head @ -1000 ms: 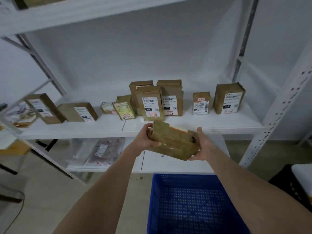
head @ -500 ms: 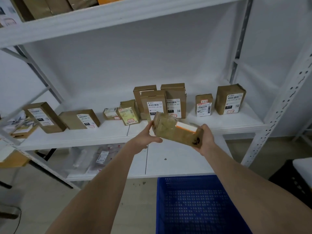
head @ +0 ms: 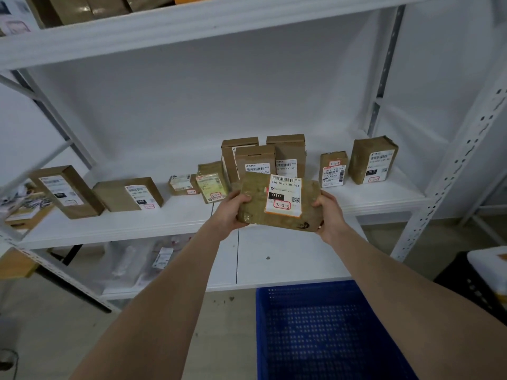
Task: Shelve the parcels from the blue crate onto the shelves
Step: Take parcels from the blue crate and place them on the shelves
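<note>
Parcel: the brown box (head: 278,202) is in the air just in front of the middle shelf (head: 137,226), above the blue crate (head: 323,325), tilted so its white label (head: 284,197) faces you
Label: it carries 010-010-L30-551 and a red handwritten 3-3-3; you probably hold it face-up like this to read where it belongs
Left hand: your left hand (head: 231,212) grips the box's left end, thumb on the top face
Right hand: your right hand (head: 329,215) clasps the right end the same way, which keeps the box level
Neighbours: the other boxes (head: 255,163) stand on the middle shelf with labels outward, so yours likely goes in label-out too
Crate: it sits on the floor (head: 41,311) under your forearms
Room: white metal racking against a white wall (head: 192,105), more boxes on the top shelf (head: 192,26), clear bags on the lower shelf (head: 288,259)
</note>
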